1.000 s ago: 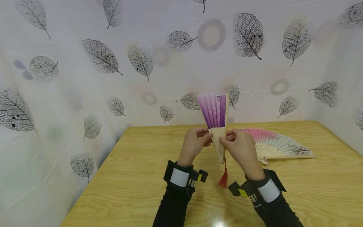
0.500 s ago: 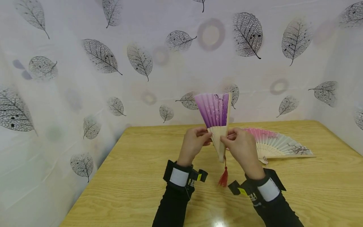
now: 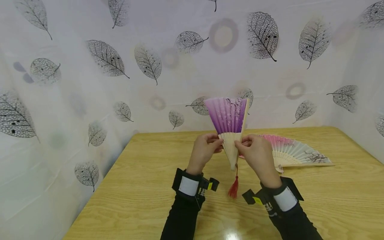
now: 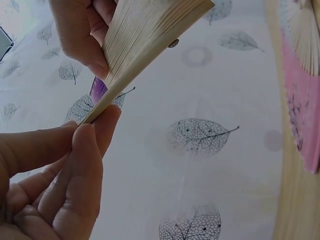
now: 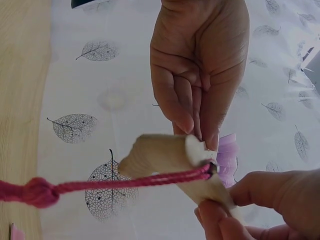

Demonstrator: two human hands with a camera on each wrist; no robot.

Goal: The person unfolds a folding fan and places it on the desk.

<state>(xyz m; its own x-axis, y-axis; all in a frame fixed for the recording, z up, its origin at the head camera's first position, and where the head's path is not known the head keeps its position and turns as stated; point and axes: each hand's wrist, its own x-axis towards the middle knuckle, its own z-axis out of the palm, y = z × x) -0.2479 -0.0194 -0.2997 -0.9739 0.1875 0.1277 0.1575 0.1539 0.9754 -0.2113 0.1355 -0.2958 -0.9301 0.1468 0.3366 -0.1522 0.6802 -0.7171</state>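
A purple folding fan (image 3: 226, 115) with pale wooden ribs stands upright above the table, partly spread, its narrow end down. My left hand (image 3: 203, 150) pinches the left outer rib between thumb and fingers. On the opposite side my right hand (image 3: 257, 154) pinches the right outer rib. A red tassel (image 3: 233, 188) dangles from the pivot end. In the left wrist view the ribs (image 4: 142, 37) fan out between both hands. The right wrist view shows the tassel's cord (image 5: 135, 181) tied at the pivot, close to the camera.
Behind my right hand, a pink and white folding fan (image 3: 300, 153) lies spread on the wooden table (image 3: 144, 176); the hand covers part of it. A white curtain (image 3: 168, 26) with leaf prints hangs along the back and sides. Straps with small cameras circle both wrists.
The purple fan has spread wider, its right outer rib tilting to the right and its left edge slightly left. Both hands keep their pinch, and the tassel has swung a little left.
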